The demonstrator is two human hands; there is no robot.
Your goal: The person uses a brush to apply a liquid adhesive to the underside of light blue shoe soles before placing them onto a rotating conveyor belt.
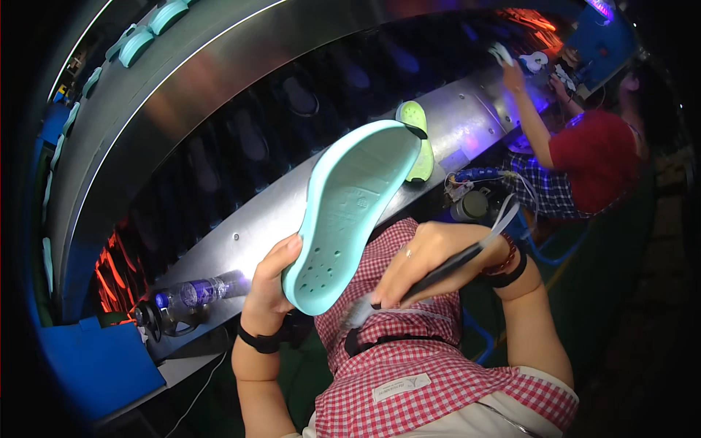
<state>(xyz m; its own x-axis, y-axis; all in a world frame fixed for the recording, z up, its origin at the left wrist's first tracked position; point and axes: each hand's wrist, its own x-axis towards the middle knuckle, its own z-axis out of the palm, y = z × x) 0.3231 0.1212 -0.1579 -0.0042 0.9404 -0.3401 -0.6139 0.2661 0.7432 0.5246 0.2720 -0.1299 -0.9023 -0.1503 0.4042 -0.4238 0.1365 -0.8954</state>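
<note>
Conveyor oven (241, 139): long steel tunnel across my front, dark belt with shoe shapes dimly seen inside, orange glow at its left end.
Steel ledge (467, 117): runs below the belt — a lime-green clog (418, 139) lies on it, just behind the tip of the one I hold.
Co-worker: red top, at far right, arms up toward the belt's end; not my hands.
Mint clog sole (350, 212): held up over my checked apron (409, 365), toe end low, underside toward me. Looks like moulded foam — I judge it light, a bit springy, matte enough not to slip. Best taken at the edge of the toe end, where the rim is thick.
Water bottle (193, 293): on its side at the ledge's left end, well apart from the sole.
Left hand (272, 281): wrapped round the toe-end rim, thumb on the face.
Right hand (431, 259): closed around a dark-handled brush (365, 310), bristles just beside the toe end; I cannot tell if they touch.
</note>
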